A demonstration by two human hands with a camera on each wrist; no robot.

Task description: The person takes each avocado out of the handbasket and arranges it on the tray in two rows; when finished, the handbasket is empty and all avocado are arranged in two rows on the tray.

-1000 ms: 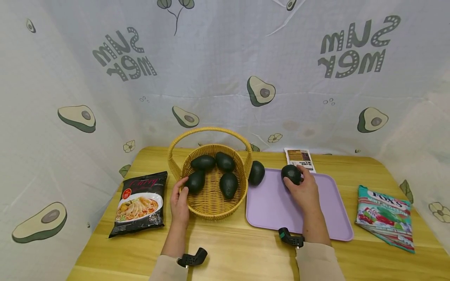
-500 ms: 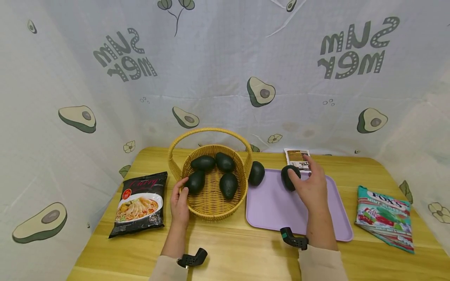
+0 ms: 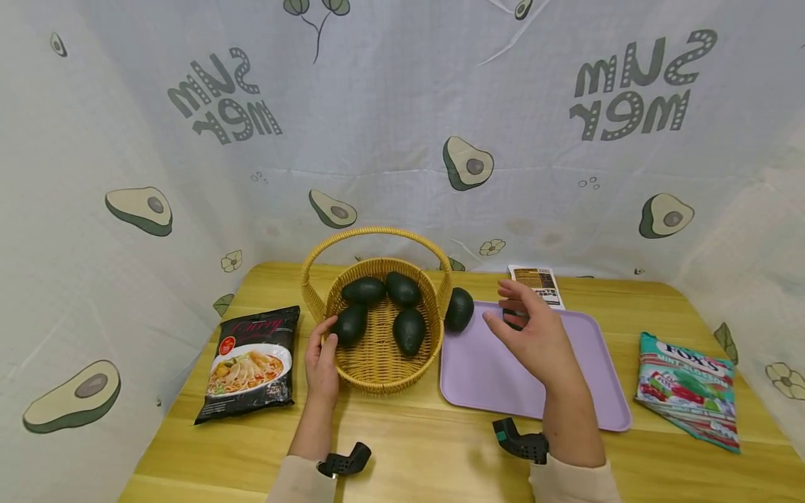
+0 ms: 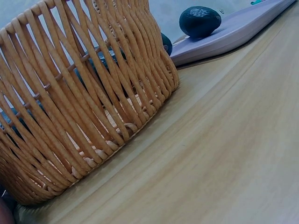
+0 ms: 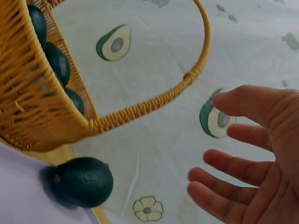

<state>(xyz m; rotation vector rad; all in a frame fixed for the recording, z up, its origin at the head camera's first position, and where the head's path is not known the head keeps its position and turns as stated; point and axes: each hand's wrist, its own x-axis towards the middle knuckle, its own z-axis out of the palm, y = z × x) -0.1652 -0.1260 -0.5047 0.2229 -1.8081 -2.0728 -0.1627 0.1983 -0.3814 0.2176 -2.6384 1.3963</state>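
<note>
My left hand (image 3: 322, 370) grips the left rim of a yellow wicker basket (image 3: 377, 383), fingertips beside an avocado (image 3: 349, 325) inside. Several dark green avocados lie in the basket, one of them an avocado (image 3: 409, 332) on its right side. Over a lilac tray (image 3: 478, 391) hovers my right hand (image 3: 537, 342), fingers spread and holding nothing, as the right wrist view also shows. Behind those fingers, an avocado (image 4: 200, 21) lies on the tray, mostly hidden in the head view. Another avocado (image 3: 460, 309) sits at the tray's left edge, against the basket.
A black noodle packet (image 3: 251, 367) lies left of the basket. To the tray's right is a teal candy bag (image 3: 688, 391). A small white-and-brown packet (image 3: 537, 285) lies behind the tray. The basket's tall handle (image 3: 377, 231) arches above its rim; a printed curtain (image 3: 390, 105) hangs behind.
My right hand has let go of the avocado on the tray, pulled back right, then come left above it. That avocado stays on the tray. My left hand and the basket have not moved.
</note>
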